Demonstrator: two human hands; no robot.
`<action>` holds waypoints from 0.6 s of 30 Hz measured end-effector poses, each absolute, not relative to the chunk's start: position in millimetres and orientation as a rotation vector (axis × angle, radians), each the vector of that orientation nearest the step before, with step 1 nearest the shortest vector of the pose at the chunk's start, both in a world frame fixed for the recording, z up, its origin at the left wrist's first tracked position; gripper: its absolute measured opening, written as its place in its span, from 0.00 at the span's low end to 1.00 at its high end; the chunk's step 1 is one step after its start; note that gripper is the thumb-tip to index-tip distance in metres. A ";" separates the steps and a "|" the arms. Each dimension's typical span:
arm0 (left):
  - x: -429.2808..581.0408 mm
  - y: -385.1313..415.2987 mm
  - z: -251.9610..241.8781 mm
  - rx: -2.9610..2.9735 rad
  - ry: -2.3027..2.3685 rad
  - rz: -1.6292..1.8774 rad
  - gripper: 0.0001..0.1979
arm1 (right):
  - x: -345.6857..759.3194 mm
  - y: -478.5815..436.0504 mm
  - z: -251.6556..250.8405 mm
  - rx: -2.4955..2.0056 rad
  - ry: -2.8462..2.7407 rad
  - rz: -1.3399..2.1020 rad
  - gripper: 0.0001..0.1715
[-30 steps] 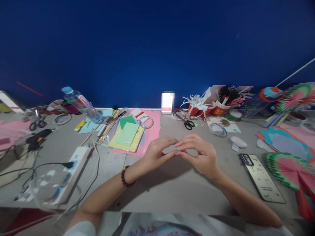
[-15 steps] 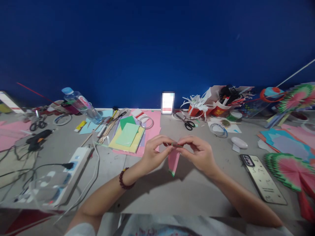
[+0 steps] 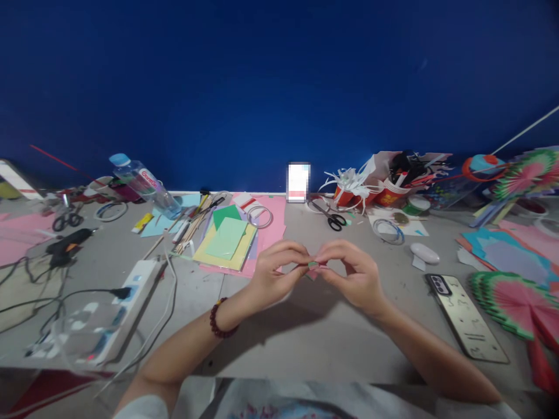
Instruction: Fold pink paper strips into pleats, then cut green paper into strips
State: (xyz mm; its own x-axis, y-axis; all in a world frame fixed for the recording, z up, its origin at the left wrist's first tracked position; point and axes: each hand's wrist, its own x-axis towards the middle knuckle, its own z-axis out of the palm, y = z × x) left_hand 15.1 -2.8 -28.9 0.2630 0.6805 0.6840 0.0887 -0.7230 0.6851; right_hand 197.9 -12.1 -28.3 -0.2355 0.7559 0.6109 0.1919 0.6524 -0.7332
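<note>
My left hand [image 3: 276, 272] and my right hand [image 3: 353, 274] meet fingertip to fingertip above the grey table [image 3: 305, 337]. Between them they pinch a small folded piece of pink paper with a green edge [image 3: 313, 266]; only a sliver of it shows, the rest is hidden by my fingers. A dark red bead bracelet [image 3: 217, 319] sits on my left wrist. Both hands are closed in a pinch.
A stack of coloured paper sheets [image 3: 227, 240] lies behind my left hand. Black scissors [image 3: 332, 219], tape rings and red cups [image 3: 375, 195] stand further back. A phone [image 3: 467, 317] and pleated paper fans [image 3: 515, 299] lie right; a power strip [image 3: 126, 291], cables and a glue gun [image 3: 65, 244] left.
Half a second ago the pink paper hung down open below my fingers. Now it is folded up small between the fingertips. My hands stayed in the same place.
</note>
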 end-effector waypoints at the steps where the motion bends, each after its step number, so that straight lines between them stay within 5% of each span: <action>1: 14.5 -2.1 -29.3 2.023 0.691 1.473 0.06 | 197.8 -12.4 -27.7 -0.768 -1.768 0.624 0.10; 11: 12.4 -0.7 -28.6 2.116 0.651 1.407 0.09 | 200.3 -16.0 -28.8 -0.843 -1.690 0.678 0.05; 18: 15.8 -3.1 -25.2 2.002 0.785 1.422 0.04 | 199.1 -7.7 -26.3 -0.837 -1.514 1.148 0.14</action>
State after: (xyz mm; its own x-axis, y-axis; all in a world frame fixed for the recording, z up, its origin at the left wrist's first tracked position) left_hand 15.8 -3.1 -25.2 0.2672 0.7309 0.6280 0.1416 -0.6744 0.7247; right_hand 199.1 -7.7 -26.3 -0.2432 0.9201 0.3071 -0.0477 0.3049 -0.9512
